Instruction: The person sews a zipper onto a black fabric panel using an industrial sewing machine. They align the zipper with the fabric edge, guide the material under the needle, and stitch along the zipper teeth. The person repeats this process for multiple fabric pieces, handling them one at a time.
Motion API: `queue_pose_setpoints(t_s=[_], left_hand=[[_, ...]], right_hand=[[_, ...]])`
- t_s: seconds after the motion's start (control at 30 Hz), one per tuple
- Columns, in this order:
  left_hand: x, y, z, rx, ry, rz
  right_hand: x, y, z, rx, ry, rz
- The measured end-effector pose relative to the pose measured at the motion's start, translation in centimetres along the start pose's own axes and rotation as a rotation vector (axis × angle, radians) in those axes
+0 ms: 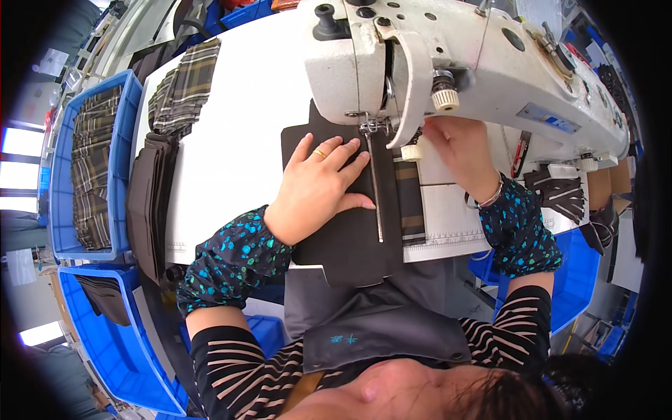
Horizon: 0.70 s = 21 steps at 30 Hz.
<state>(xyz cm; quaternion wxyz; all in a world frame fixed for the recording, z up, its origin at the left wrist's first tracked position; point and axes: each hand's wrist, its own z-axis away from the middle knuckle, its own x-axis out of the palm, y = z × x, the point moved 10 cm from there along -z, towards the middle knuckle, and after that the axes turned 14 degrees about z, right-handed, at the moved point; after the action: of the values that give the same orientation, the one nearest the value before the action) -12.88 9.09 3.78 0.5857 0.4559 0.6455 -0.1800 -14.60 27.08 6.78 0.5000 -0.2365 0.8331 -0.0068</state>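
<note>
My left hand (315, 183) lies with fingers spread on a dark brown fabric panel (343, 245), pressing it to the white sewing table. A metal zipper (376, 185) runs lengthwise along the panel beside my left thumb, its far end under the presser foot (373, 127). A strip of plaid fabric (411, 203) shows along the panel's right side. My right hand (458, 154) is beside the needle area of the white sewing machine (483, 56), behind a tension knob. Its fingertips are partly hidden by the machine, so what they touch does not show.
Folded plaid pieces (183, 91) and a stack of dark panels (150, 203) lie at the table's left. Blue bins (129, 161) stand beyond. Zippers (558, 194) are bundled at the right near a red-and-black tool (520, 154). Another blue bin (577, 273) sits below.
</note>
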Motion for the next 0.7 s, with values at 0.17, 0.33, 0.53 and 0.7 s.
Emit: queue_pose_setpoints(t_s=[0.17, 0.33, 0.53, 0.7], left_hand=[[0.1, 0.2, -0.1, 0.005, -0.012, 0.005], [0.0, -0.1, -0.2, 0.003, -0.008, -0.002], [-0.1, -0.7, -0.5, -0.003, -0.005, -0.019], [0.1, -0.9, -0.6, -0.01, -0.016, 0.001]], right_hand=[[2.4, -5.3, 2.1, -0.398, -0.112, 0.126], [3.1, -6.1, 2.8, -0.432, -0.087, 0.184], [3.5, -5.8, 2.3, -0.399, -0.128, 0.176], [3.6, -5.8, 2.3, -0.398, -0.133, 0.179]])
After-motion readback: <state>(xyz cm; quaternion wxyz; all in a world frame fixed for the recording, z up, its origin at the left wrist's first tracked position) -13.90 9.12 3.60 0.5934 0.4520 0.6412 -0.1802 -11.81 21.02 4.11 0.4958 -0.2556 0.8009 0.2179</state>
